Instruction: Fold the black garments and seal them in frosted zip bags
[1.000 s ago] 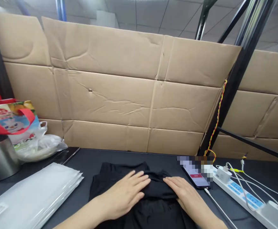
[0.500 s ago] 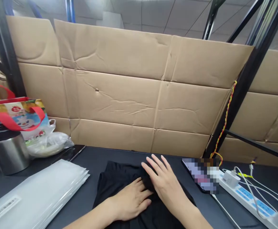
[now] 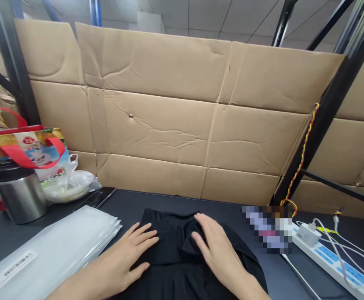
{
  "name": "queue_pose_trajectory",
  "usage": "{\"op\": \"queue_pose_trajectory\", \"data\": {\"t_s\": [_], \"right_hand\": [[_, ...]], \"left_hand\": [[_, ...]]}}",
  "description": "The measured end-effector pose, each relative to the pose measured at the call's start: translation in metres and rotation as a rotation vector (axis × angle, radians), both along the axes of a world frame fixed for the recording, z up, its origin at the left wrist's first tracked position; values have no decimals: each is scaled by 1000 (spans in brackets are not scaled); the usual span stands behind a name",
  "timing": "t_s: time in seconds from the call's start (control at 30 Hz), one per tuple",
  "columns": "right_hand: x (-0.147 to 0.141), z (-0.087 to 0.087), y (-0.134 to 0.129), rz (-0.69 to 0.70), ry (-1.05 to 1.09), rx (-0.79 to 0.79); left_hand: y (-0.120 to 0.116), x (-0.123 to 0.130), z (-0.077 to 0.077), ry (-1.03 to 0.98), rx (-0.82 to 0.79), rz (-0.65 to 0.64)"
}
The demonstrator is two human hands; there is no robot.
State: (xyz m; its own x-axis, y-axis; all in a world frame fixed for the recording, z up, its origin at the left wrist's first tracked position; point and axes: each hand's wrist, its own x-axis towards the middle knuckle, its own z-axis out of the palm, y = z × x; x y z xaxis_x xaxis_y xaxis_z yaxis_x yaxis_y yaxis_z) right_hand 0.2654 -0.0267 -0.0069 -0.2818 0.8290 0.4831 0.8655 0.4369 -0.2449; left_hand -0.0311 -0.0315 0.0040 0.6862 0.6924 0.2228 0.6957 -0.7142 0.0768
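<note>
A black cloth garment (image 3: pixel 166 250) lies bunched on the dark table, with a raised fold near its top middle. My left hand (image 3: pixel 127 254) rests flat on its left side, fingers spread and partly off the cloth. My right hand (image 3: pixel 219 254) presses on its right side, fingertips by the fold. Neither hand grips the cloth. The lower part of the garment runs out of view at the bottom edge.
A stack of clear plastic bags (image 3: pixel 47 246) lies left of the garment. Farther back stand a steel flask (image 3: pixel 21 196) and a printed gift bag (image 3: pixel 26 150). A blurred phone (image 3: pixel 266 229) and a power strip (image 3: pixel 325 258) with white cables sit right. Cardboard (image 3: pixel 169 125) lines the back.
My left hand has slid left across the garment, and my right hand has come down flat onto the fold. The view has drifted slightly left.
</note>
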Motion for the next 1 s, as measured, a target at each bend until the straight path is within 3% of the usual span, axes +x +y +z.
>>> {"op": "queue_pose_trajectory", "data": {"t_s": [0.1,0.23,0.4,0.53,0.67,0.77,0.9,1.0], "right_hand": [[19,9,0,-224,94,-150],[32,7,2,-212,127,-377],[18,-3,5,-229,104,-351],[11,2,5,-178,138,-277],[19,14,7,-108,326,-211],[34,14,15,-183,320,-240],[50,4,23,-285,209,-298],[45,12,20,-341,162,-274]], "left_hand": [[-1,-24,-10,-34,36,30],[-6,-28,-21,-106,58,58],[-6,-31,-33,-132,-3,87],[1,-36,-35,-132,29,102],[1,-11,-19,-173,80,12],[-4,18,-10,-199,112,-29],[-6,38,-16,-192,22,-77],[-4,37,-25,-235,-38,-77]]}}
